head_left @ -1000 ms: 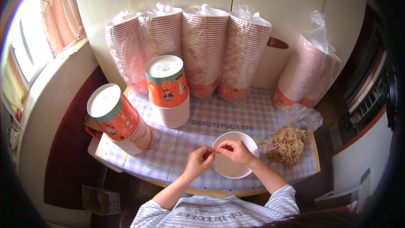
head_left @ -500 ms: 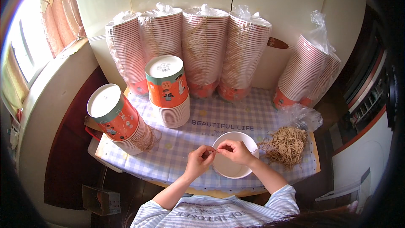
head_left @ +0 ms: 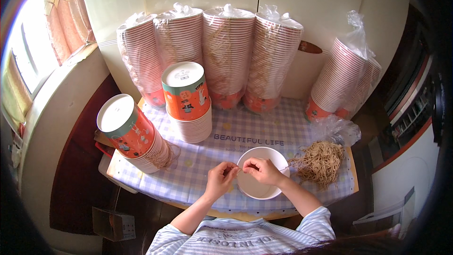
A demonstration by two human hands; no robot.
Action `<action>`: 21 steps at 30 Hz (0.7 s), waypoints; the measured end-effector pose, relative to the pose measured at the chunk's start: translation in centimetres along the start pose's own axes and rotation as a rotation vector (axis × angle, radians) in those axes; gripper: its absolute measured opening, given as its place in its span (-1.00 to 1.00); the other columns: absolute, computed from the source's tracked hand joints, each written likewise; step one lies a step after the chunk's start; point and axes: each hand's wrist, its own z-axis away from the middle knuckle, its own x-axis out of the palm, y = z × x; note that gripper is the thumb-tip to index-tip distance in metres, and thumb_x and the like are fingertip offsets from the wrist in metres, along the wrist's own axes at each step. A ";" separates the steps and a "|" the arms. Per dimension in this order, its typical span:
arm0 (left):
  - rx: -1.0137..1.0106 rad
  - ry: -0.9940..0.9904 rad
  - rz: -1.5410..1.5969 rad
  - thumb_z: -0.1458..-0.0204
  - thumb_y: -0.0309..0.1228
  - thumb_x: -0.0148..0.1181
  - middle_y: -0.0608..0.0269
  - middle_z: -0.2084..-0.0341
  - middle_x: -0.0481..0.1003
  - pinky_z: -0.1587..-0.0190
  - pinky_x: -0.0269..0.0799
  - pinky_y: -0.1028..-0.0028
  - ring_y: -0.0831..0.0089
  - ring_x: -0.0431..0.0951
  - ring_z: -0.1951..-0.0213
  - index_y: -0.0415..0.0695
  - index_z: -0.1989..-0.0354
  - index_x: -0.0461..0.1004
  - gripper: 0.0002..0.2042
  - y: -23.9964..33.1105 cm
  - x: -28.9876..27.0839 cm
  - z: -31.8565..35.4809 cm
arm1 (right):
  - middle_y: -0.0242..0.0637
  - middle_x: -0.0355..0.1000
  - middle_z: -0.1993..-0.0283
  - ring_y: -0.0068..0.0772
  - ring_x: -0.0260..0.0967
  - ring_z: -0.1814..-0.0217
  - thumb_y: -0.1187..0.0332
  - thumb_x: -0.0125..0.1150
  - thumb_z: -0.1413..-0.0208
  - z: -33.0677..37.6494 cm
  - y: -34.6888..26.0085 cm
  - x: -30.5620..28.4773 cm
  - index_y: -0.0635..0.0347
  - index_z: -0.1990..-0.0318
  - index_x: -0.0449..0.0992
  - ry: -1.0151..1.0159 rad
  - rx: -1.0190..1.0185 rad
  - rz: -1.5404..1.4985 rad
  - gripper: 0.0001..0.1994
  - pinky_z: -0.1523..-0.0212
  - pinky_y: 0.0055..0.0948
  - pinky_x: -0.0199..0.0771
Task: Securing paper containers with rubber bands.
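A white paper bowl (head_left: 261, 192) sits near the front edge of the checked tablecloth (head_left: 198, 179). My left hand (head_left: 220, 179) and my right hand (head_left: 262, 170) meet over the bowl's left rim, fingertips pinched on a thin brown string (head_left: 286, 168). The string runs right toward a loose heap of the same brown strings (head_left: 322, 161) lying beside the bowl. My right hand covers part of the bowl's rim.
Several tall plastic-wrapped stacks of paper bowls (head_left: 226, 56) line the wall, with another leaning at the right (head_left: 342, 80). Two orange printed stacks (head_left: 188, 101) (head_left: 132, 132) stand on the left. A crumpled clear bag (head_left: 336, 130) lies behind the strings. A window is at far left.
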 end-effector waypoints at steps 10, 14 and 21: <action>-0.011 -0.011 -0.043 0.03 -0.53 0.12 0.34 0.63 0.44 0.45 0.31 0.66 0.70 0.38 0.53 -0.28 0.43 0.40 -0.93 0.1 0.1 0.0 | -0.26 0.38 0.48 -0.43 0.36 0.45 0.51 0.08 0.02 0.1 -0.3 -0.2 0.26 0.43 0.35 -0.029 -0.065 0.060 -0.96 0.41 -0.49 0.34; -0.013 -0.009 -0.031 0.04 -0.55 0.11 0.33 0.63 0.44 0.45 0.31 0.66 0.69 0.38 0.53 -0.28 0.42 0.40 -0.94 0.1 0.1 0.0 | -0.27 0.37 0.49 -0.46 0.34 0.46 0.52 0.07 0.02 -0.1 -0.5 -0.3 0.26 0.43 0.35 -0.046 -0.056 0.031 -0.96 0.41 -0.51 0.33; 0.074 -0.050 -0.138 0.11 -0.54 0.16 0.22 0.52 0.44 0.49 0.34 0.59 0.52 0.45 0.50 -0.21 0.39 0.43 -0.90 0.1 -0.6 0.0 | -0.33 0.37 0.50 -0.54 0.31 0.45 0.50 0.07 0.00 0.3 0.4 -0.2 0.27 0.41 0.36 -0.088 0.015 -0.114 -0.96 0.40 -0.55 0.32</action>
